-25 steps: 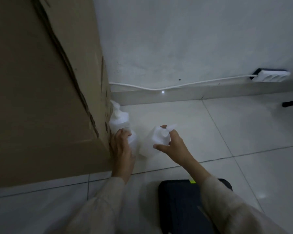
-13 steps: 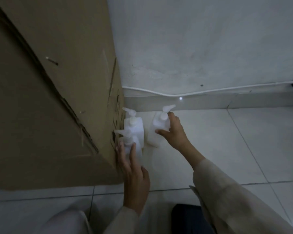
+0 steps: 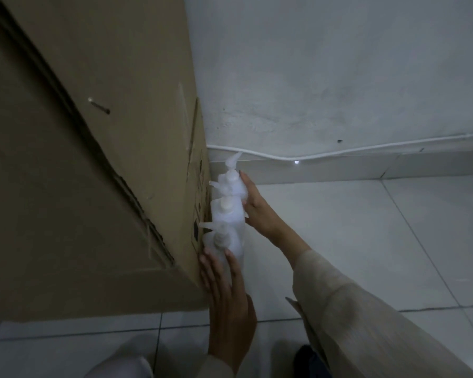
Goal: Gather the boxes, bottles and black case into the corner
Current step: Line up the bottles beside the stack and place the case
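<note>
1. On the floor (image 3: 339, 241), in the angle between the large cardboard box (image 3: 93, 159) and the wall (image 3: 325, 77), three white pump bottles were seen lined up in a row along the box's side: a far bottle (image 3: 231, 181) nearest the wall, a middle bottle (image 3: 227, 214), and a near bottle (image 3: 224, 245).
2. The bottles were judged to be nearly gathered. The black case (image 3: 307, 360) was glimpsed only as a dark shape at the lower edge of the view, well apart from the row, so that part was judged to be left undone. Whether other boxes remained to be brought could not be told.
3. The left hand (image 3: 230, 301) was held flat and open, its fingertips laid against the near bottle beside the box, with nothing gripped.
4. The right hand (image 3: 258, 211) was held mostly open, its fingers pressed against the sides of the far and middle bottles. No closed grasp was seen.
</note>
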Demonstrator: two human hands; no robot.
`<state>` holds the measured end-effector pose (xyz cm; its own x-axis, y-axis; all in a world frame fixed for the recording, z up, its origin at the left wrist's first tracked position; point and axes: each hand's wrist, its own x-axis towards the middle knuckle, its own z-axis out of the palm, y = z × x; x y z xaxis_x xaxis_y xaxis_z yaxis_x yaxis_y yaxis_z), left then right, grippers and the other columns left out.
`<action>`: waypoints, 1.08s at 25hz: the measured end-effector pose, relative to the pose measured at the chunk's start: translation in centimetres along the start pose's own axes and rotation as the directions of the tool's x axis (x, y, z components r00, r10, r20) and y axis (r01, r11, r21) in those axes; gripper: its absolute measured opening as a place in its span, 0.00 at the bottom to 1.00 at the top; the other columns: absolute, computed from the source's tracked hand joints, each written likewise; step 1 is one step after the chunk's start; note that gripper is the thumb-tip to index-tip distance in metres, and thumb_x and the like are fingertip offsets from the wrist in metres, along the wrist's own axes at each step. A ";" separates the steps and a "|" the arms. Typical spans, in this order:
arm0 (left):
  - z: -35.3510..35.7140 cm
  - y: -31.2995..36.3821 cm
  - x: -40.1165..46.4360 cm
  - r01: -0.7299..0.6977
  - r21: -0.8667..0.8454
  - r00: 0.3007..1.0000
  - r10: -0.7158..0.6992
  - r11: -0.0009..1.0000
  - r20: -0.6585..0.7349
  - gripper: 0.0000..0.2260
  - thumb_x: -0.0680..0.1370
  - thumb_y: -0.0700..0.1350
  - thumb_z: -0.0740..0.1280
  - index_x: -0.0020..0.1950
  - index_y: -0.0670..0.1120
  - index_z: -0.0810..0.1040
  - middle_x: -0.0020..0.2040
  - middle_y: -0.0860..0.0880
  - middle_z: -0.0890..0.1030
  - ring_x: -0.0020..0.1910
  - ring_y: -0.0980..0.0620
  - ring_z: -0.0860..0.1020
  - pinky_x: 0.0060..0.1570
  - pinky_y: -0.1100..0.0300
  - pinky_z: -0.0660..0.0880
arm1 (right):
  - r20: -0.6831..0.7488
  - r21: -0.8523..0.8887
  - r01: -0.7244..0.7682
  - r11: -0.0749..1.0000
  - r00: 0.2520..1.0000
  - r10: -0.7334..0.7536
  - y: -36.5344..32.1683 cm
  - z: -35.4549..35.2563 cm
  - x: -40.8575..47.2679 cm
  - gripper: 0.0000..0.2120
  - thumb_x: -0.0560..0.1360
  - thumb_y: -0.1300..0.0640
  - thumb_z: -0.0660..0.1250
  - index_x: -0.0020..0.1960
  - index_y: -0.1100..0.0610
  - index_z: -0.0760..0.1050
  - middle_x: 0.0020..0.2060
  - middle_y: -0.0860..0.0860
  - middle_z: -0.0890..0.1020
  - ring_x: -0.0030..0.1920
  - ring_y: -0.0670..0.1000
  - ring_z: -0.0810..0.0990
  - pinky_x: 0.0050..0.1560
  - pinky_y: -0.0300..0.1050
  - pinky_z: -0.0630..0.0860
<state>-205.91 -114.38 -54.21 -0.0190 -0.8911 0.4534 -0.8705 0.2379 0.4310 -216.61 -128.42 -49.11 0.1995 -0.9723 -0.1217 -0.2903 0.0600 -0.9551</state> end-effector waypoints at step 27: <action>-0.6 -1.4 -3.1 0.647 -0.379 0.614 -0.158 0.661 0.773 0.34 0.80 0.43 0.57 0.72 0.47 0.31 0.74 0.48 0.29 0.74 0.55 0.33 0.61 0.74 0.40 | -0.028 0.177 -0.394 0.902 0.914 0.405 1.0 0.6 -13.5 0.26 0.79 0.39 0.42 0.71 0.47 0.64 0.68 0.48 0.71 0.70 0.47 0.66 0.69 0.48 0.61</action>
<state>-204.34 -111.73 -55.74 -0.2549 -0.8835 -0.3929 -0.4014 -0.2730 0.8743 -219.07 -115.06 -48.60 0.0386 -0.8707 -0.4903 -0.1752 0.4772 -0.8612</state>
